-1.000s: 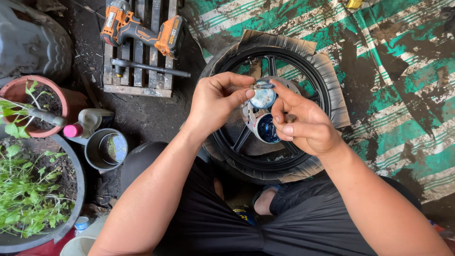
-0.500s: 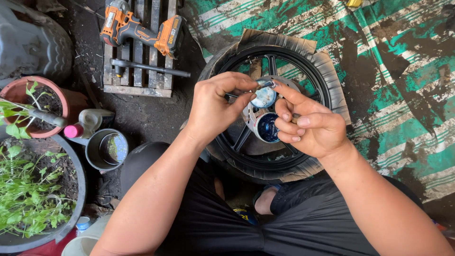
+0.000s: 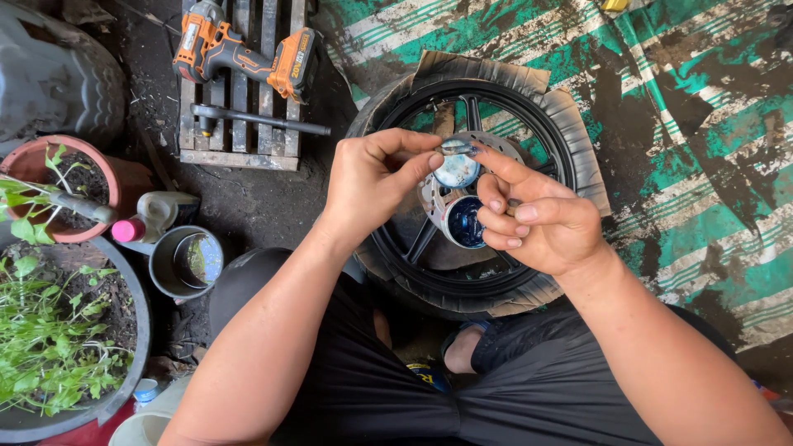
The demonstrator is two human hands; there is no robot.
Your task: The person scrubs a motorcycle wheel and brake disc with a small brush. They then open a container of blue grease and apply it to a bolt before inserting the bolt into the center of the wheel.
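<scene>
Head view: the right hand is cupping a small blue-filled tin at frame centre, above the black wheel. The left hand is pinching a small metal part, likely mid-greasing; next calls for steady fingertips.

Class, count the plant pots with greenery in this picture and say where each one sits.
2: a terracotta pot at the left edge and a larger grey pot below it, bottom left; others may lie beyond the frame.
</scene>
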